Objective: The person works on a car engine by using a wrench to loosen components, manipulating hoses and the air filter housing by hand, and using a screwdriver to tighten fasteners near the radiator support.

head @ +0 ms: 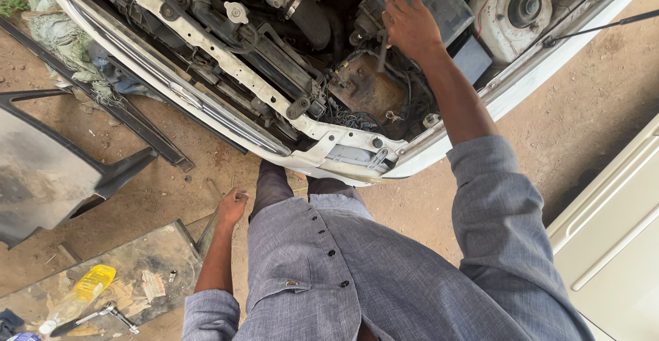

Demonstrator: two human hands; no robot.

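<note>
Right hand, upright tool in engine bay

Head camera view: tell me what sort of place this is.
Probably an outdoor car repair yard. A white car's open engine bay sits over bare dirt ground, a detached dark body panel lies on the ground, and a wrench rests on a board. The right hand reaches into the bay.

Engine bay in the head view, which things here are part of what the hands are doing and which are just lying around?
In use:
- right hand gripping a thin tool over the rusty plate in the engine bay

Lying about:
- yellow bottle and wrench on the board
- dark panel on the ground
- left hand hangs by the leg, empty
</note>
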